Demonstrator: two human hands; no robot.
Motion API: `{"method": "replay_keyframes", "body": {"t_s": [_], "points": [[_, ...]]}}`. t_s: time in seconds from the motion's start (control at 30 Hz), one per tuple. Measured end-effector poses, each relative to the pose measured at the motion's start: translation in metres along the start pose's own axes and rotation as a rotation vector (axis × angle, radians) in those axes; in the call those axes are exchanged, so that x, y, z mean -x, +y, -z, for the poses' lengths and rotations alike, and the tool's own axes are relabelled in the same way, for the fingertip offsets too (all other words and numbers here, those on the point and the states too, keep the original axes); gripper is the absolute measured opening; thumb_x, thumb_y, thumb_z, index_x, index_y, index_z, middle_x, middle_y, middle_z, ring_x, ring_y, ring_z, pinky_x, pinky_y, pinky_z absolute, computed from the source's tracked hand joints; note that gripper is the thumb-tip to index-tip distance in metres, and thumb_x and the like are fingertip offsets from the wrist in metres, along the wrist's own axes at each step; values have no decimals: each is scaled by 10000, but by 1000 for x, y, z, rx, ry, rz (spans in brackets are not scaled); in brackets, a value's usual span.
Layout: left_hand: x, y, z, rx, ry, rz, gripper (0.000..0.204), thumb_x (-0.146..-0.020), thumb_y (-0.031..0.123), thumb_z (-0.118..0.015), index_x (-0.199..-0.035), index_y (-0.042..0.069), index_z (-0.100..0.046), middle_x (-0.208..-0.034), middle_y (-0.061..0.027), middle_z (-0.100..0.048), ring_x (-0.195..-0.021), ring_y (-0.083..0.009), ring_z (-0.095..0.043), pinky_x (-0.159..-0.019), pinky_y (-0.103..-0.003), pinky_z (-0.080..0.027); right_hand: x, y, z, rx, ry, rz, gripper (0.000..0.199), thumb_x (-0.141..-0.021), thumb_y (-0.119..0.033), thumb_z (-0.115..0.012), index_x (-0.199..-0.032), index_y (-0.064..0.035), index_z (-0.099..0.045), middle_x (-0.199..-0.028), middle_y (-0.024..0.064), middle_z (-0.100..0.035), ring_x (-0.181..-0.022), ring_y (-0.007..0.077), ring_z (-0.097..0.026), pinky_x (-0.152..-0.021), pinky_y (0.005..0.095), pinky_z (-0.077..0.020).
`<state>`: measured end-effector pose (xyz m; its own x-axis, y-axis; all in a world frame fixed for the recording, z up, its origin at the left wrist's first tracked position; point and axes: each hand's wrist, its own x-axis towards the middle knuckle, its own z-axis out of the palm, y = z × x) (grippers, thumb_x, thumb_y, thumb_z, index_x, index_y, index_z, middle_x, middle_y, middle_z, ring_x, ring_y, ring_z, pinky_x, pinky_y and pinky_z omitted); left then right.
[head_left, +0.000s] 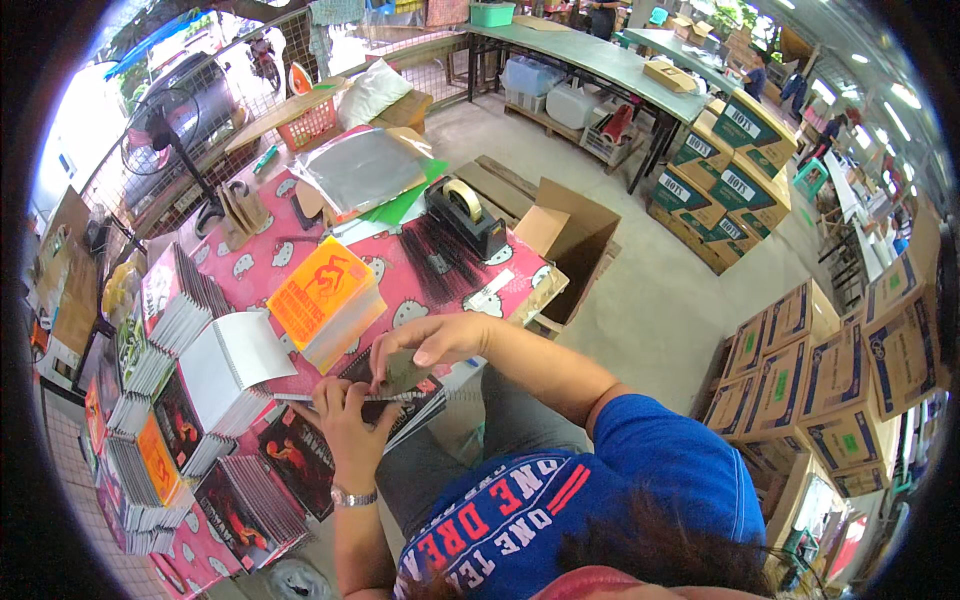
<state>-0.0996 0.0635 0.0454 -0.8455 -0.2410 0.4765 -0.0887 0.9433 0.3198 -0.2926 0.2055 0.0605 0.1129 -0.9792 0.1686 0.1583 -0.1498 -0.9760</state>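
Note:
My left hand (pixel 345 420), with a watch on its wrist, lies over the edge of a dark-covered spiral notebook (pixel 425 383), thumb and fingers around it. My right hand (pixel 435 345) curls over the same notebook, its fingers closed on a small flat grey-green piece (pixel 403 374) whose kind I cannot make out. More notebook pages show below the cover, over my lap. Just beyond my hands stands a stack of orange printed sheets (pixel 322 292). Left of it is a stack of notebooks with a white page on top (pixel 235 352).
Piled dark-covered notebooks (pixel 255 505) crowd the left of the pink table (pixel 235 265). Black binding coils (pixel 430 262), a tape dispenser (pixel 468 218) and clear plastic sheets (pixel 365 170) lie toward its far side. An open carton (pixel 580 240) stands beside it; stacked boxes (pixel 790 370) are at right.

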Motion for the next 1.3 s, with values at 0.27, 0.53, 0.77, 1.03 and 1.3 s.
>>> {"method": "replay_keyframes", "body": {"t_s": [0.27, 0.53, 0.77, 1.03, 1.3], "points": [[-3, 3, 7, 29, -8, 23, 446, -633, 389, -802, -883, 95, -578, -974, -69, -536, -1083, -321, -479, -1092, -674, -101, -1, -8, -4, 73, -24, 3, 405, -872, -327, -680, -1110, -3, -627, -1085, 64, -589, -1034, 165, -538, -883, 320, -428], [3, 4, -3, 97, 65, 31, 487, -566, 341, -853, -844, 77, -553, -913, -73, -548, -1010, -320, -515, -1107, -641, -127, -12, -10, -1, 41, -84, -155, 382, -878, -289, -684, -1124, -2, -630, -1072, 66, -626, -996, 156, -574, -893, 328, -446], [-7, 15, 0, 33, 71, 104, 576, -551, 381, -876, -925, 58, -580, -974, -82, -549, -1052, -324, -498, -1074, -620, -210, -21, 3, 20, 731, -55, -183, 457, -865, -298, -685, -1211, -8, -613, -1119, 57, -642, -1033, 166, -584, -927, 307, -441], [-14, -38, 17, -35, 25, 8, 446, -575, 303, -862, -879, 66, -636, -968, -85, -537, -1053, -313, -467, -927, -459, -362, -35, 1, 3, -196, -17, 33, 543, -843, -343, -695, -1240, 13, -591, -1195, 110, -632, -1105, 190, -582, -985, 319, -425], [-9, -24, 18, 27, 17, -8, 378, -583, 253, -829, -830, 50, -629, -915, -96, -541, -975, -320, -473, -865, -445, -380, -40, 21, 11, 249, -21, -19, 524, -841, -380, -683, -1171, 24, -631, -1155, 109, -640, -1072, 178, -581, -962, 316, -431]]}}
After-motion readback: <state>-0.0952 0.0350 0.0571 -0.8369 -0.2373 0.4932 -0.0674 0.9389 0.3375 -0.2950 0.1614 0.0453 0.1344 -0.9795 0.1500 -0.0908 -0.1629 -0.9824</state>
